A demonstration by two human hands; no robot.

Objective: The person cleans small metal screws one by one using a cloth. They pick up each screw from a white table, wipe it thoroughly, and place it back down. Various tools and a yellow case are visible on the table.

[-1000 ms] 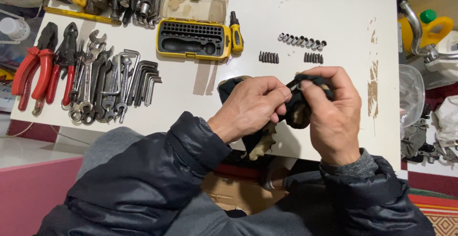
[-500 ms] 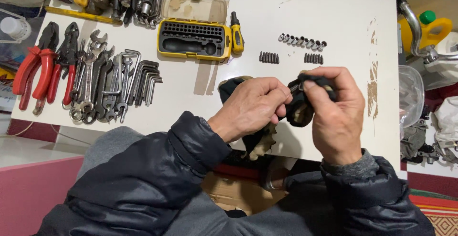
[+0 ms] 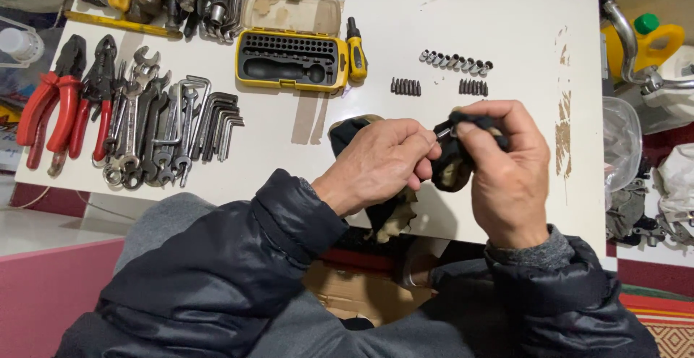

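My left hand point(image 3: 383, 163) and my right hand point(image 3: 506, 170) meet over the near edge of a white table point(image 3: 448, 11). A dark, dirty rag point(image 3: 452, 166) is bunched in my right hand, and part of it hangs under my left hand. Between the fingertips of my left hand a small metal bit point(image 3: 442, 133) shows, pressed against the rag. Just beyond the hands lie two short rows of dark screwdriver bits point(image 3: 405, 87) and a row of small sockets point(image 3: 455, 62).
An open yellow bit case point(image 3: 289, 58) with a small yellow screwdriver point(image 3: 356, 50) sits at the table's middle back. Spanners and hex keys point(image 3: 166, 126) and red-handled pliers point(image 3: 61, 101) lie at the left. A clear plastic bag point(image 3: 622, 141) and a yellow jug point(image 3: 650, 40) are at the right.
The hands stay in the same place; my fingers shift only slightly on the rag and the bit.
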